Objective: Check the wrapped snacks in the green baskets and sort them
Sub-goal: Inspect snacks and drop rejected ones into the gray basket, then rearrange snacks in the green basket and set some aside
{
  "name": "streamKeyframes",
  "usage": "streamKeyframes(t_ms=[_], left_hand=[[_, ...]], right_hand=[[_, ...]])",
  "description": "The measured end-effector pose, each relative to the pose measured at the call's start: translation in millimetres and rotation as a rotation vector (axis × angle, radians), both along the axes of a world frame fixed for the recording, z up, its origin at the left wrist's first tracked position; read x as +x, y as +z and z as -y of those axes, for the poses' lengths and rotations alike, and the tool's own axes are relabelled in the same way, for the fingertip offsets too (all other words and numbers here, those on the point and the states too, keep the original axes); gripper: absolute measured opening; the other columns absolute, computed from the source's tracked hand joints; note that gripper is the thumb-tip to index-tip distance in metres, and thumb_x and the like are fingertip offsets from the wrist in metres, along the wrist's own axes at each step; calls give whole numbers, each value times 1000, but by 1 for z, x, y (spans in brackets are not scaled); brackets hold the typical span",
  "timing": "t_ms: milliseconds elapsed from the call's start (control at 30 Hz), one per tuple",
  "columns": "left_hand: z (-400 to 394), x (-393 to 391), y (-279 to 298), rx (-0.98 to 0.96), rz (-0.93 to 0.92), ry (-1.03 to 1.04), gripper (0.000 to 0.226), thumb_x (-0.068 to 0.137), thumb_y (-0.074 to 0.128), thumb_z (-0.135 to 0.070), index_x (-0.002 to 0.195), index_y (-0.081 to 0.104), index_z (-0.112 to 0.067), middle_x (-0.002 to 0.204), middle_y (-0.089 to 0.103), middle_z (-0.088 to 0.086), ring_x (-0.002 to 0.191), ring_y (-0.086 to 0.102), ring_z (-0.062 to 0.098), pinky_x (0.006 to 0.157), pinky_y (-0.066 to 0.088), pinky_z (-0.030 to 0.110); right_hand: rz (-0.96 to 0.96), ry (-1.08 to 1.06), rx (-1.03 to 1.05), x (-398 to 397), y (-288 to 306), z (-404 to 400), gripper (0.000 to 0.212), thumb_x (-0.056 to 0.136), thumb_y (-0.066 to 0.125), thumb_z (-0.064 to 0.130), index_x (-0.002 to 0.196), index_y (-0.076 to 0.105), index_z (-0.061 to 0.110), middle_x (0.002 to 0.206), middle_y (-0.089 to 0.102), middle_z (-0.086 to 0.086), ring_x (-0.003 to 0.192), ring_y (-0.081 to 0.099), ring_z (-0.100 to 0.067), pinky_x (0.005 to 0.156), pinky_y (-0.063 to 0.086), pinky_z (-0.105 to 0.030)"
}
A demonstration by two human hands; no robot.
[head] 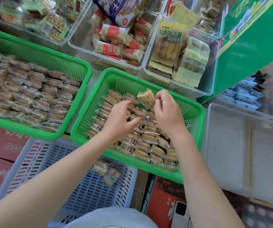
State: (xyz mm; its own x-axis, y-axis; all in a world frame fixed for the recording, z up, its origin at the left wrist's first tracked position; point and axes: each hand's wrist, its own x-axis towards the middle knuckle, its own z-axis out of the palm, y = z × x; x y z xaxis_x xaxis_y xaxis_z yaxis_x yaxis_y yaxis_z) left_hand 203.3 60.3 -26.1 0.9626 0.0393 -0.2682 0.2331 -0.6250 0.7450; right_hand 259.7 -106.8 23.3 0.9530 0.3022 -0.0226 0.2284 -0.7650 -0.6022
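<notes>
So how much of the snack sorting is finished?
Done: the left green plastic basket is packed in neat rows, and a few packets lie in the pale blue slotted basket. In hand: the right hand lifts one clear-wrapped biscuit packet; the left hand digs. Left: the middle green basket remains jumbled.

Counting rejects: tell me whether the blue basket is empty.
No: the blue basket holds a couple of wrapped snacks near its far end.

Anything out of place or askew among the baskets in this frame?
Mostly orderly. Two wrapped snacks lie alone in the blue basket, apart from the packed green baskets. The right hand holds one snack tilted up above the rows. No visible spills or damage.
</notes>
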Motion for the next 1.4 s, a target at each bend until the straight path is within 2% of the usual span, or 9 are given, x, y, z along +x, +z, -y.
streamKeyframes(t_ms=[100,167,267,467,633,933,1100,1233,1400], left_hand=[[-4,-17,39,-298,37,43,84,74,74,-58,147,42,-30,141,53,-7,124,55,11,104,46,35],[-7,-29,59,-418,-57,-55,65,77,83,-45,134,55,-34,122,67,-9,102,69,9,88,59,37],[-8,-53,74,-635,-149,1,37,78,87,-23,108,69,-12,94,76,4,83,70,14,78,57,36],[-11,-107,88,-811,-165,140,34,73,86,-27,100,69,-15,92,77,0,86,71,16,76,54,30],[-7,-142,96,-936,-170,186,62,56,89,-29,110,64,-12,96,76,3,90,71,17,77,56,28],[13,-178,99,-1059,-196,192,69,50,101,-25,108,66,-14,100,72,10,89,69,22,78,57,32],[26,-196,94,-990,-233,252,55,73,84,-25,123,66,-10,109,73,11,92,70,22,70,59,30],[19,-205,87,-1028,-216,343,55,81,77,-19,132,62,-5,121,70,21,102,69,33,85,61,43],[-5,-203,74,-1014,-239,340,45,84,74,-19,127,64,-8,115,74,16,98,73,31,78,62,38]], right_hand=[[-76,81,94,-30,32,6,9,101,44,15,93,49,16,78,56,-3,65,53,-21,55,43,-38],[-127,97,172,-53,48,5,9,99,49,14,91,53,17,75,57,1,61,54,-13,52,44,-29],[-182,24,326,-86,61,6,9,97,59,13,90,62,19,76,60,9,65,56,-2,60,42,-13],[-321,-80,575,-134,68,19,9,88,76,13,93,72,20,85,74,0,80,71,-16,75,59,-28],[-262,0,634,-163,76,24,14,86,76,7,95,73,17,88,75,4,82,71,-11,75,56,-20],[-206,24,754,-202,76,45,15,85,75,0,96,74,11,89,75,4,85,72,-10,78,56,-19],[-345,-199,903,-212,70,50,11,89,70,-1,92,72,10,86,75,-8,82,73,-22,73,60,-29],[-459,-313,934,-218,65,42,11,95,65,7,105,67,12,98,71,-10,92,71,-23,75,61,-33],[-687,-309,865,-236,36,5,60,87,78,19,137,45,28,116,69,-10,102,72,-23,83,61,-44]])
